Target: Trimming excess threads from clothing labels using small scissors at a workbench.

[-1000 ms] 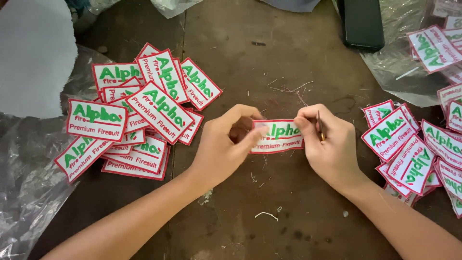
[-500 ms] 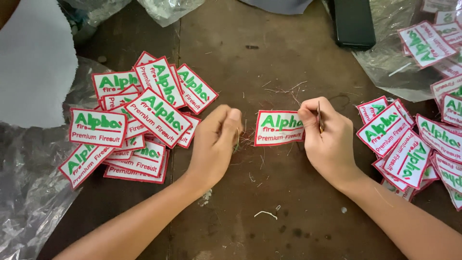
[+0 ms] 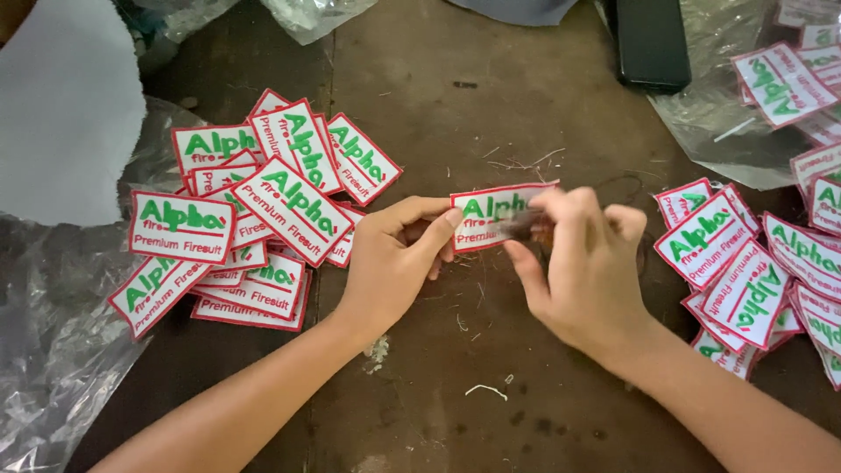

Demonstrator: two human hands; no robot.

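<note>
A white rectangular embroidered patch (image 3: 484, 215) with a red border and green and red lettering is held just above the dark wooden table (image 3: 455, 105). My left hand (image 3: 394, 258) pinches its left end between thumb and fingers. My right hand (image 3: 583, 263) covers the patch's right end, fingers closed around a small dark thin tool (image 3: 526, 226) that is blurred by motion against the patch. Which part of the patch the tool touches cannot be made out.
A fanned pile of like patches (image 3: 263, 219) lies left of my hands and another pile (image 3: 745, 263) lies on the right. Clear plastic bags (image 3: 701, 114) hold more patches at top right. A black flat object (image 3: 648, 39), white sheet (image 3: 61, 105), crinkled plastic (image 3: 53, 350) and thread scraps (image 3: 526, 162) surround them.
My left hand had let go of the patch and now grips its left end again. My right hand has moved left over the patch with the tool.
</note>
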